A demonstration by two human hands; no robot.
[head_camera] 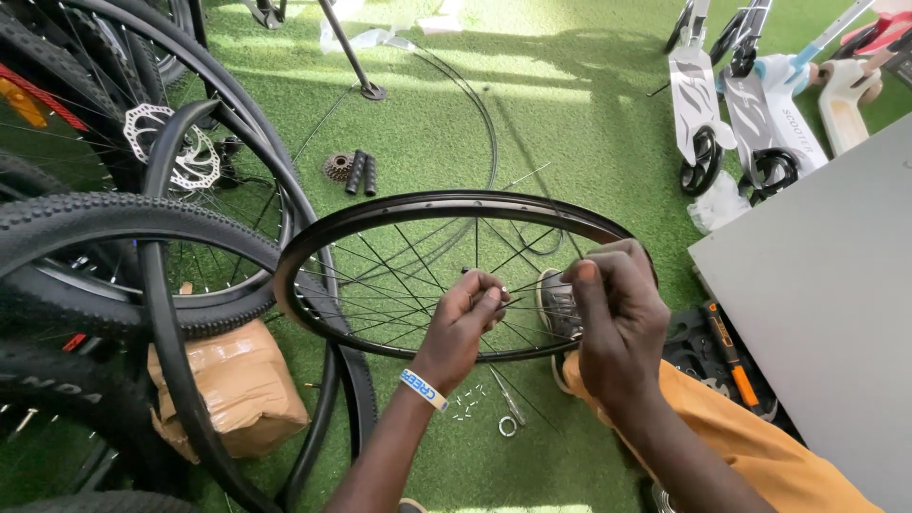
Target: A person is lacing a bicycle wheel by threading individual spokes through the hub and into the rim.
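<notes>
Head view, artificial grass floor (589, 123). A bare black bicycle rim (446, 204) with thin spokes (399, 271) sits tilted in front of the person, resting against the knee in orange trousers (760, 446).

Left hand (465, 318): fingers pinched together on a spoke near the middle of the wheel, blue-and-white wristband below it. Right hand (617, 323): fingers drawn in at the rim's right side, thumb and forefinger pinching a thin spoke end; what exactly sits between the fingertips is too small to tell.

Step in hand, as a judgement: lacing or seating spokes in the wheel, one spoke being guided by both hands at once. The next move likely calls for a fine grip and a steady rim, since the spokes cross closely and one slip would tangle them.

Small silver nipples (465, 407) lie scattered on the grass just below the left wrist, with a slim metal tool (508, 399) beside them.

Edges and room: left side crowded, knobby tyres (114, 223), a loose black tube (171, 332) and a brown paper parcel (228, 385) stand close to the rim. Right side bounded by a grey board (826, 304). Open grass beyond the rim, up to a cassette and two black grips (359, 173). Scooters (750, 104) well apart, top right.
</notes>
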